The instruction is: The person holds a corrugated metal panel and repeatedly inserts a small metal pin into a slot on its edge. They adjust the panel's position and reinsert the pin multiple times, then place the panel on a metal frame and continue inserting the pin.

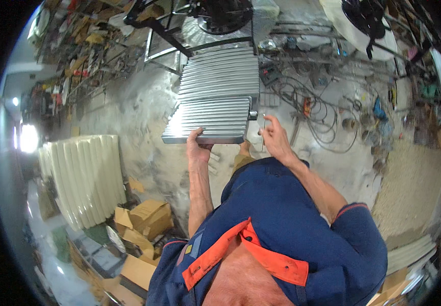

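A silver ribbed metal panel (210, 120), like a flat radiator, lies in front of me with its near edge toward my body. My left hand (198, 147) grips that near edge, thumb on top and fingers underneath. From the panel's right side juts a short dark round stub (253, 115). Just right of the panel, my right hand (276, 138) is closed, pinching a thin metal rod (263, 136) held roughly upright; its exact kind is too small to tell. The rod's upper end is close to the stub; whether they touch I cannot tell.
Another ribbed panel (223, 71) lies beyond, by a black metal frame (167, 38). Tangled cables (315, 115) cover the floor at right. Wrapped cream ribbed panels (82, 178) stand at left, near open cardboard boxes (146, 219). Cluttered shelves (95, 66) line the far left.
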`<state>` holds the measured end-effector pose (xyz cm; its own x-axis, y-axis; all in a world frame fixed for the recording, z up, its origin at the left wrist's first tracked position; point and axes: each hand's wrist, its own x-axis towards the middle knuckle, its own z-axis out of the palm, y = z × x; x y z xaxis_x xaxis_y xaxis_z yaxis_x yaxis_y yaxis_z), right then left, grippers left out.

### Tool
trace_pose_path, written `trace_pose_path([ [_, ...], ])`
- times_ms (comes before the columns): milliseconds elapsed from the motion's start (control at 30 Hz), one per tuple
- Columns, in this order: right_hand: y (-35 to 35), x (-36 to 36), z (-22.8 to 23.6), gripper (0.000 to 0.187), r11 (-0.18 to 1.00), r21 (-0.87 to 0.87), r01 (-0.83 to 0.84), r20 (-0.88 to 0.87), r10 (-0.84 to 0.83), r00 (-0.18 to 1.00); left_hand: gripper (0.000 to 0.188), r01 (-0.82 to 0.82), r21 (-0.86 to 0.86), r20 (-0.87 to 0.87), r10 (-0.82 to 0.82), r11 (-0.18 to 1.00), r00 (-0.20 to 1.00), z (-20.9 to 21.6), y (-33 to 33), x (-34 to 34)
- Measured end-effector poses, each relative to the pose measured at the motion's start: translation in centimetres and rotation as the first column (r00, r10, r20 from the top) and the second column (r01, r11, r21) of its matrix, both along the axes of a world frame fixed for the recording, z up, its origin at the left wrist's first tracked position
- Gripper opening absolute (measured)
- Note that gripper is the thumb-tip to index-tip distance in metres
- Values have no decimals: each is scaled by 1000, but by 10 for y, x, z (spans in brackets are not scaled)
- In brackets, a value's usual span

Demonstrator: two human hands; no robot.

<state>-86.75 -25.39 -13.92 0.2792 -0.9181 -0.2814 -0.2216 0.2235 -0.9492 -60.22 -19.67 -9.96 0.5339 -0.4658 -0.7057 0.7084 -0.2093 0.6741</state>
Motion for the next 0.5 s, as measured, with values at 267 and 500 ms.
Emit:
trace_pose_path([
  [267,-57,-20,32,21,973,78,-219,171,203,964,41,22,-66,-24,-24,998,999,-8,9,-2],
  [500,-122,25,-50,23,972,-206,112,4,-113,994,51,22,-93,-38,-26,995,999,-21,9,4],
])
